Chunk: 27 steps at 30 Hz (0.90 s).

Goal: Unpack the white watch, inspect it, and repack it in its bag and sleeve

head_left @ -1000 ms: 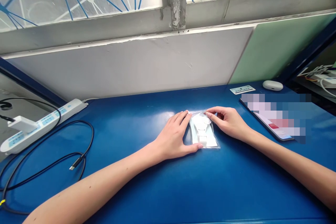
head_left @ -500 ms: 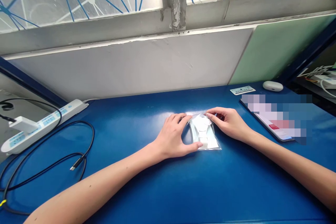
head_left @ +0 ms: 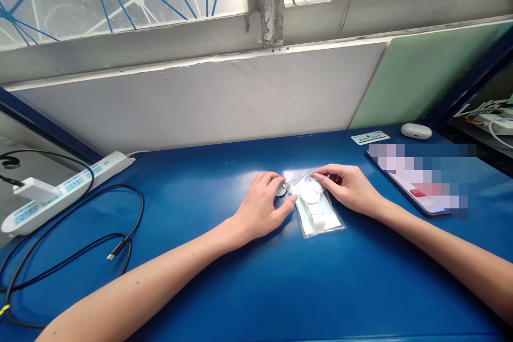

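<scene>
A small clear plastic bag [head_left: 320,219] with white parts inside lies flat on the blue table [head_left: 248,288]. My left hand [head_left: 262,208] rests at the bag's left edge, fingers curled, thumb and fingertips pinching its top left corner. My right hand [head_left: 348,187] pinches the bag's top right corner with thumb and forefinger. Both forearms stretch across the table towards the bag.
A white power strip [head_left: 60,192] with a white plug lies at the far left, beside a looping black USB cable [head_left: 116,248]. A phone [head_left: 420,187] lies to the right, with a white earbud case [head_left: 417,130] and a label [head_left: 371,137] behind it. A white wall panel stands behind the table.
My left hand has drawn its fingers back from flat alongside the bag to a pinch at its top corner. The bag's lower end has swung to the right. My right hand stays put.
</scene>
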Tool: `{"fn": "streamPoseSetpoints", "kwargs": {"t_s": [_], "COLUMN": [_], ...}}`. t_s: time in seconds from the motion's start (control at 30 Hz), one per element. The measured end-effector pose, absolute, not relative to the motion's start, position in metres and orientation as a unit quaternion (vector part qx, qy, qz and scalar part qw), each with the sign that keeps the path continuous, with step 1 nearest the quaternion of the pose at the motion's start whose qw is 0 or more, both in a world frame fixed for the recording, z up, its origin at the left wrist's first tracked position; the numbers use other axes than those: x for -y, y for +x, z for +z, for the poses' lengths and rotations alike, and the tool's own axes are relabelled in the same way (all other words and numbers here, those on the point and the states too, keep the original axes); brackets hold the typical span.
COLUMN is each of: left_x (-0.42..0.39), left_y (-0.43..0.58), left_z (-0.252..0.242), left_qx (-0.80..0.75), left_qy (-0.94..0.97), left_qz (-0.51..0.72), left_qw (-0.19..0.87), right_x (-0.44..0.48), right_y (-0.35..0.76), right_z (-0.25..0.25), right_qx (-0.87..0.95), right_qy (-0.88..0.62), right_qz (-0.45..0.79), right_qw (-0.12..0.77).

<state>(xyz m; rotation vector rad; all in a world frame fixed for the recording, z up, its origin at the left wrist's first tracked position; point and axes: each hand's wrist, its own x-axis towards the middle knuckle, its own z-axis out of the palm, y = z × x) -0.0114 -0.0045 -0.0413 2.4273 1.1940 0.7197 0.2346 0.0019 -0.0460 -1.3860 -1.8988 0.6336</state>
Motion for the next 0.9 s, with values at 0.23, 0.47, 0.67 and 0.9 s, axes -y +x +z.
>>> {"fn": "streamPoseSetpoints", "kwargs": {"t_s": [0.23, 0.47, 0.67, 0.9], "left_x": [0.007, 0.006, 0.006, 0.008], "left_y": [-0.012, -0.013, -0.012, -0.011], "left_z": [-0.039, -0.04, -0.04, -0.037], "left_qx": [-0.401, -0.368, -0.374, -0.383], "left_qy": [0.878, 0.903, 0.903, 0.898], "left_qz": [0.218, 0.166, 0.159, 0.168], "left_qw": [0.146, 0.149, 0.141, 0.139], "right_x": [0.0, -0.002, -0.004, -0.004], "right_y": [0.234, 0.236, 0.239, 0.245], "right_z": [-0.046, -0.048, -0.052, -0.046], "right_qx": [0.733, 0.735, 0.784, 0.881], "right_qy": [-0.552, -0.563, -0.53, -0.411], "right_qz": [0.213, 0.202, 0.109, 0.041], "right_qw": [0.335, 0.32, 0.302, 0.23]}}
